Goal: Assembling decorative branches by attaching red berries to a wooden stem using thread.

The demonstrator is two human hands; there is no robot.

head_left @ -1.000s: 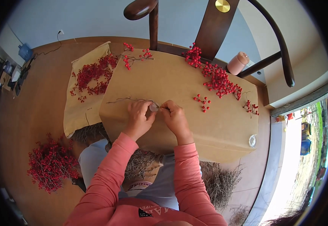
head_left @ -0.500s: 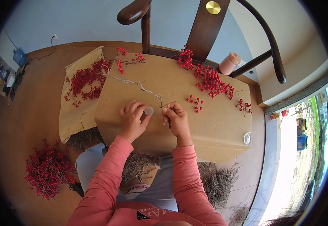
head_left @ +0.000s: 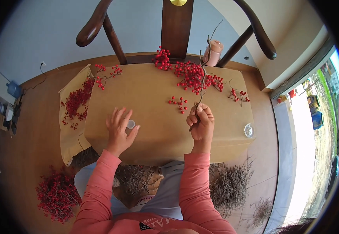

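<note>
My right hand [head_left: 201, 121] is closed round the lower end of a bare, twisting twig [head_left: 203, 80]. The twig stands upright above the table, its thin tip rising past the pink jar. Fingers spread, my left hand [head_left: 119, 130] hovers over the table's near left part and holds nothing. Right beside its thumb is a small white round cap [head_left: 131, 124]. Between and beyond my hands lies a small sprig of red berries [head_left: 178, 103]. A larger heap of red berry sprigs [head_left: 192, 76] lies behind it, partly crossed by the twig.
Brown paper covers the table [head_left: 138, 89]. A small clear dish [head_left: 249, 130] sits near its right edge, a pink jar [head_left: 214, 54] behind it. More berries [head_left: 78, 99] lie on paper at left. Berry bunches [head_left: 58, 195] and dry twigs [head_left: 231, 185] stand low beside my legs. A wooden chair [head_left: 177, 31] is opposite.
My right hand has swung the twig from lying leftward across the table to upright at the right. My left hand's fingers have spread. The whole view has shifted.
</note>
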